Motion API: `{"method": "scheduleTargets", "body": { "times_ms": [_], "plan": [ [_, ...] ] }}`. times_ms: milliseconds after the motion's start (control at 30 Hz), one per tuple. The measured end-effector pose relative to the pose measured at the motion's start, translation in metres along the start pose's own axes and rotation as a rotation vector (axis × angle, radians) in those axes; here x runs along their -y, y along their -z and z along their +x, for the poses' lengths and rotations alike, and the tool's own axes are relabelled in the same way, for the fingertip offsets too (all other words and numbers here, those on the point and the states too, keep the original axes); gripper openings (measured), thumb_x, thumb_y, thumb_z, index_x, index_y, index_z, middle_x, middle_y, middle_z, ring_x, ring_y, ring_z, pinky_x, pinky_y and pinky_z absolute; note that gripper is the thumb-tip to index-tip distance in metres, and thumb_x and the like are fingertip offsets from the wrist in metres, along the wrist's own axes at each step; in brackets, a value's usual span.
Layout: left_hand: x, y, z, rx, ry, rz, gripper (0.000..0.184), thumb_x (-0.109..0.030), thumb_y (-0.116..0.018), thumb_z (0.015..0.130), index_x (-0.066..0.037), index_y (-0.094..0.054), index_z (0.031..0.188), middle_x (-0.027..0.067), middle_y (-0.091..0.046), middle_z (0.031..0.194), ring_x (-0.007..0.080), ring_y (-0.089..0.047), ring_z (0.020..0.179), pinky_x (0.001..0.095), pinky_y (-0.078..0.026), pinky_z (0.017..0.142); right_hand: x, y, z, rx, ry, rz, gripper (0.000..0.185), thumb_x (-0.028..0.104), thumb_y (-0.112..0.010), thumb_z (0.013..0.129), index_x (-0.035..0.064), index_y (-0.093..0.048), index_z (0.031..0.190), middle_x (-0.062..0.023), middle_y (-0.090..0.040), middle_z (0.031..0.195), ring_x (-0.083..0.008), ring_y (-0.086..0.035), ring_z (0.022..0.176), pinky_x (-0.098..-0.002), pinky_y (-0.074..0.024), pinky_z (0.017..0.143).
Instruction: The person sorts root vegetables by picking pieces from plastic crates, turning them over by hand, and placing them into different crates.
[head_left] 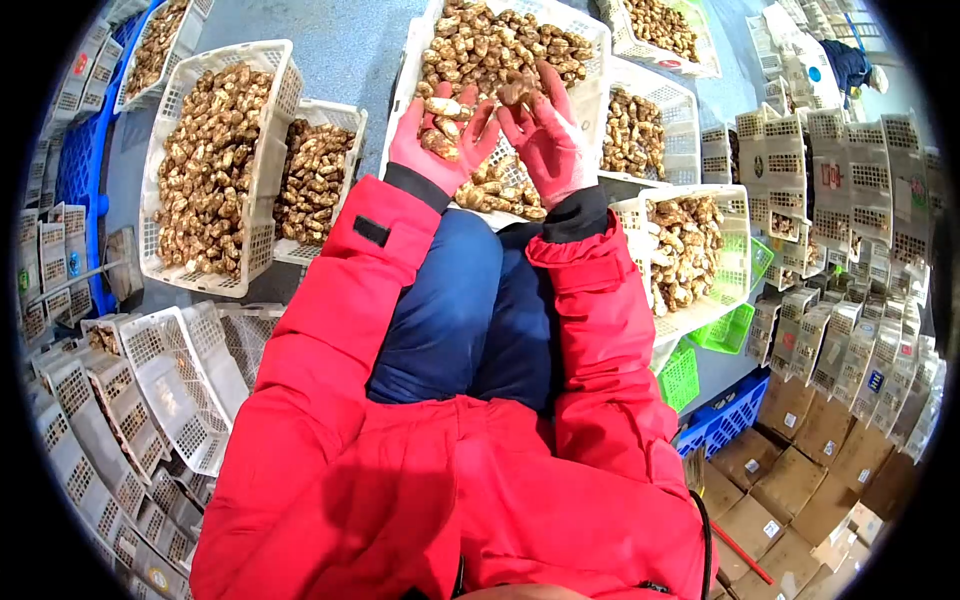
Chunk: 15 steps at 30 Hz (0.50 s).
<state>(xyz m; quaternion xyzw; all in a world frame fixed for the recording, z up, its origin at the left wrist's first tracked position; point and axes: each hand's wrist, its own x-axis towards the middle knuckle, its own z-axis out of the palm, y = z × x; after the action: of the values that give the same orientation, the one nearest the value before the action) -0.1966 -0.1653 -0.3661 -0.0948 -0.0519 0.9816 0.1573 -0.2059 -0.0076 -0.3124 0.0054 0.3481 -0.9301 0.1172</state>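
Brown, knobbly root pieces (500,45) fill much of a white perforated crate (598,90) in front of my knees. Over this crate my left hand (445,135), in a pink glove, is palm up with several root pieces lying on its palm and curled fingers. My right hand (550,135), gloved alike, is beside it, with a darker brown piece (517,90) between its thumb and fingers. Paler pieces (492,190) lie lower in the crate, below the hands, where part of the perforated bottom shows.
Filled crates stand at the left (215,160) and right (685,250). Green baskets (680,375) and a blue crate (725,415) are at the lower right, near cardboard boxes (800,480). Stacked white crates line both sides. Another person (848,65) is at the far upper right.
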Motion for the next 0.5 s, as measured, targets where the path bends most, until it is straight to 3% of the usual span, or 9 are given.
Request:
{"method": "scheduleTargets", "body": {
  "times_ms": [33,167,267,367,500],
  "plan": [
    [-0.002,0.002,0.001,0.017,0.034,-0.067,0.035,-0.038,-0.047,0.093,-0.016,-0.053,0.120,0.0164,-0.047,0.134,0.0372,-0.047,0.122,0.0550,-0.043,0.095,-0.001,-0.002,0.001,-0.008,0.000,-0.002,0.061,0.007,-0.057,0.090,0.0074,-0.028,0.144,-0.0097,-0.053,0.122,-0.0196,-0.055,0.109,-0.0342,-0.0451,0.095],
    [0.000,0.000,-0.001,0.036,0.013,-0.008,0.035,-0.039,-0.047,0.093,-0.017,-0.052,0.121,0.0145,-0.049,0.133,0.0369,-0.046,0.123,0.0545,-0.042,0.096,0.000,-0.009,0.000,0.012,0.027,-0.087,0.062,-0.001,-0.059,0.087,-0.0008,-0.029,0.141,-0.0152,-0.054,0.122,-0.0206,-0.058,0.105,-0.0296,-0.0486,0.089],
    [0.001,-0.004,-0.001,-0.091,-0.030,0.059,0.036,-0.040,-0.047,0.092,-0.017,-0.055,0.119,0.0107,-0.053,0.127,0.0332,-0.048,0.118,0.0557,-0.042,0.094,0.001,-0.007,0.000,-0.030,0.022,-0.118,0.061,-0.002,-0.059,0.086,-0.0024,-0.032,0.140,-0.0147,-0.057,0.118,-0.0208,-0.059,0.103,-0.0297,-0.0489,0.088],
    [0.001,-0.003,-0.003,-0.073,-0.028,0.069,0.033,-0.038,-0.046,0.093,-0.017,-0.055,0.117,0.0137,-0.051,0.131,0.0368,-0.046,0.123,0.0559,-0.038,0.100,0.004,-0.010,-0.001,-0.055,0.021,-0.163,0.058,-0.005,-0.059,0.082,-0.0027,-0.039,0.137,-0.0126,-0.059,0.115,-0.0187,-0.060,0.100,-0.0288,-0.0489,0.086],
    [0.002,-0.006,-0.002,-0.091,-0.003,0.094,0.032,-0.036,-0.047,0.092,-0.016,-0.056,0.115,0.0110,-0.055,0.124,0.0330,-0.051,0.114,0.0576,-0.039,0.097,-0.006,-0.008,0.002,-0.068,0.066,-0.611,0.055,-0.006,-0.060,0.078,0.0015,-0.050,0.131,-0.0084,-0.060,0.116,-0.0138,-0.058,0.101,-0.0259,-0.0468,0.088]
  ]
}}
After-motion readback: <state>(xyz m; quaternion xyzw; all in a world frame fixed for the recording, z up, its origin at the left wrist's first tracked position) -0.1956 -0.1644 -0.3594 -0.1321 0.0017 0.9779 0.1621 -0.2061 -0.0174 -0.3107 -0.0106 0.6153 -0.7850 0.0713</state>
